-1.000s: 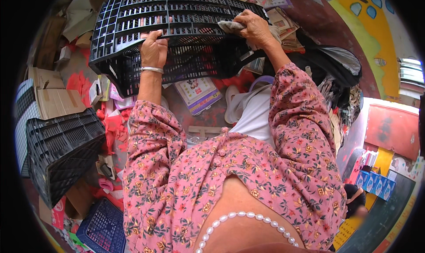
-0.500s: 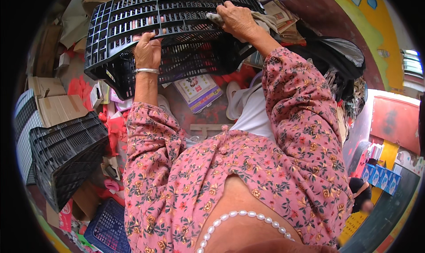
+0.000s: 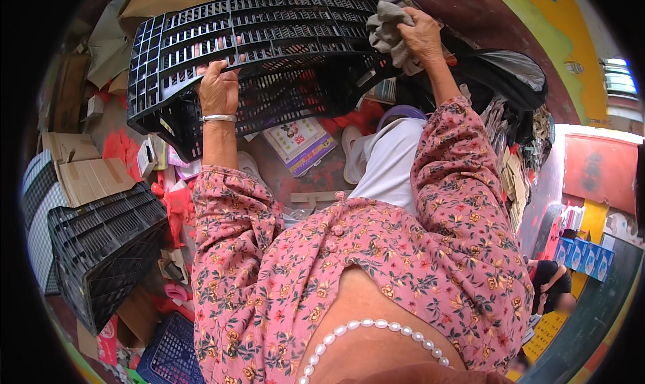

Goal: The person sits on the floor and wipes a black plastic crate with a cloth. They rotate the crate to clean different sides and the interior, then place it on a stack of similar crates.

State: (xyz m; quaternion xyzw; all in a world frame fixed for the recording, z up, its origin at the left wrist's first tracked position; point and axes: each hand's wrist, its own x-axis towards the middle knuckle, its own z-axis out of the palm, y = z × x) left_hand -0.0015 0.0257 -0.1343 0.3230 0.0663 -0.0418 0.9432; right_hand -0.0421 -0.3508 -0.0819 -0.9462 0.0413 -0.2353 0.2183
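Observation:
A large black plastic crate (image 3: 201, 41), with slotted walls, is tilted up in front of me. My left hand (image 3: 218, 92) grips its near edge, the thumb outside and the fingers showing through the slots. At the crate's right end my right hand (image 3: 423, 38) is closed around a crumpled grey cloth (image 3: 386, 31). The cloth lies against the crate's right corner. Beneath the crate, between my feet, a white and purple picture box (image 3: 299, 142) rests on the floor.
Another black crate (image 3: 101, 243) stands at the left beside cardboard (image 3: 94, 165), with a blue basket (image 3: 171, 354) nearer me. A black bag (image 3: 504, 78) lies at the right by stacked papers. Far right, another person (image 3: 551, 283) is near blue boxes (image 3: 584, 258).
My right hand has moved right along the crate with the cloth, toward its right end. My left hand keeps its grip, and the crate has shifted slightly down in view.

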